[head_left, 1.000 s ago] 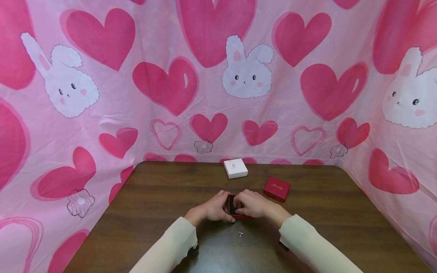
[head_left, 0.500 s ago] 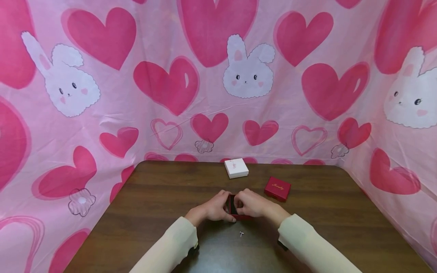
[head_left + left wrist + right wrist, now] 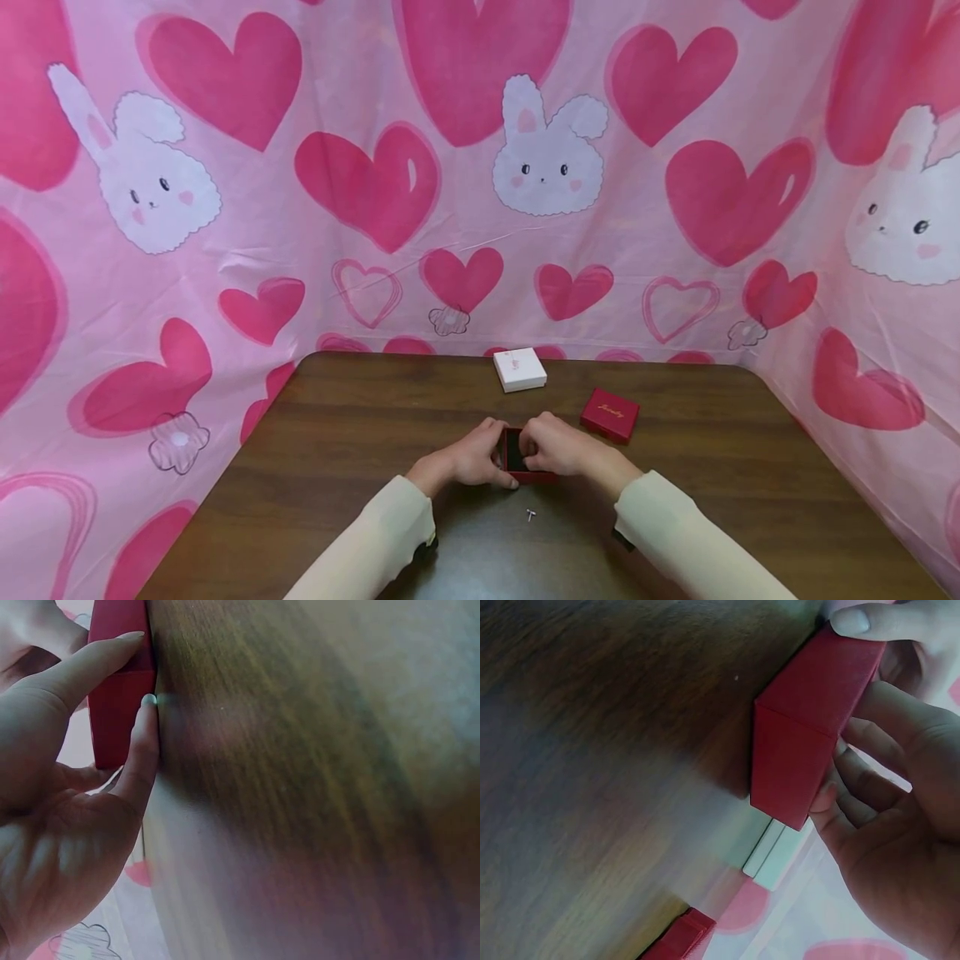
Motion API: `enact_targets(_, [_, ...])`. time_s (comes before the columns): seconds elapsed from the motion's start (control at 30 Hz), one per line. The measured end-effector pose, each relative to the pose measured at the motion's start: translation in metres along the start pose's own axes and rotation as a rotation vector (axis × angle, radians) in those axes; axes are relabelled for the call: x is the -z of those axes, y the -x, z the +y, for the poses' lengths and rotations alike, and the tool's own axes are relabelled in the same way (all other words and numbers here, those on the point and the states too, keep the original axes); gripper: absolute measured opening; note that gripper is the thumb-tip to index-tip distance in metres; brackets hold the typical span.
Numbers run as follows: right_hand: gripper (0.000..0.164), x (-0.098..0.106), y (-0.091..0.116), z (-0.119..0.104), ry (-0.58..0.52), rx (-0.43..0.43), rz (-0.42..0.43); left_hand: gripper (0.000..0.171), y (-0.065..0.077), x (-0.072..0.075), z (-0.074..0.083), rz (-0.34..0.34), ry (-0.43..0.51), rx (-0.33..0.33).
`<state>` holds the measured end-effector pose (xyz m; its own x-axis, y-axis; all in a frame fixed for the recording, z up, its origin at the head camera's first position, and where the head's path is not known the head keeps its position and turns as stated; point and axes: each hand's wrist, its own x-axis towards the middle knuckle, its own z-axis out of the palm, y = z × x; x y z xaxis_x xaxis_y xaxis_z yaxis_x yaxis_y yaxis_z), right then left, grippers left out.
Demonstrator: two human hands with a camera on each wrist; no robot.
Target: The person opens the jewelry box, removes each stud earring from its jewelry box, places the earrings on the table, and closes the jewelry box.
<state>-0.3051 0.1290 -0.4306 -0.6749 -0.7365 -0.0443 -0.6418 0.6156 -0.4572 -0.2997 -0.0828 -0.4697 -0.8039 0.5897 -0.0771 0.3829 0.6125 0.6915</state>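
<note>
A small red box (image 3: 534,478) with its top open and a black lining (image 3: 513,457) sits on the table between both hands. My left hand (image 3: 472,457) grips its left side, the thumb (image 3: 97,664) along the near wall and other fingers round the side. My right hand (image 3: 553,446) reaches into the box from above with bent fingers. Its fingertips, and anything between them, are hidden in the head view; the right wrist view shows its fingers (image 3: 855,787) at the box's top edge. Nearer me lies a tiny silvery T-shaped piece (image 3: 530,515), perhaps an earring stud.
A red lid-like box piece (image 3: 610,414) with gold lettering lies to the right, behind my right hand. Farther back stands a white box (image 3: 520,371). The brown wooden table (image 3: 360,425) ends at a pink curtain (image 3: 465,225) with hearts and rabbits.
My right hand has shifted slightly rightward within the box, and more of the black lining shows. My left hand keeps its hold on the box.
</note>
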Motion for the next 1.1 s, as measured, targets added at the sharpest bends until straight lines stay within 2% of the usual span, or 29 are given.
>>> enact_targets(0.07, [0.005,0.002,0.001,0.001,-0.007,0.027,0.001,0.075,-0.001,0.000,-0.003,-0.001,-0.005,-0.003])
enact_targets(0.1, [0.008,-0.005,-0.004,0.014,0.010,0.074,0.011,0.075,-0.001,0.000,-0.003,-0.002,-0.007,-0.007])
enact_targets(0.13, [0.007,-0.004,-0.003,0.015,0.011,0.095,0.016,0.076,-0.001,0.000,-0.004,-0.003,-0.004,-0.007])
enact_targets(0.27, [0.007,-0.003,-0.001,0.016,0.021,0.128,0.021,0.075,0.004,0.002,0.005,0.000,0.014,-0.001])
enact_targets(0.3, [0.007,-0.003,0.000,0.016,0.027,0.125,0.019,0.075,0.005,0.002,0.007,0.001,0.015,0.007])
enact_targets(0.33, [0.006,0.004,0.005,0.004,0.013,0.090,0.005,0.075,0.005,0.002,0.008,0.003,0.013,0.014])
enact_targets(0.47, [0.005,0.004,0.006,0.003,0.008,0.038,-0.020,0.074,0.007,0.002,0.012,0.013,0.015,0.040])
enact_targets(0.9, [0.005,0.001,0.005,0.007,0.037,0.030,-0.024,0.074,0.006,-0.001,0.013,0.017,0.013,0.041])
enact_targets(1.1, [0.003,0.003,0.006,0.005,0.011,-0.037,-0.038,0.075,0.005,-0.001,0.011,0.016,0.021,0.039])
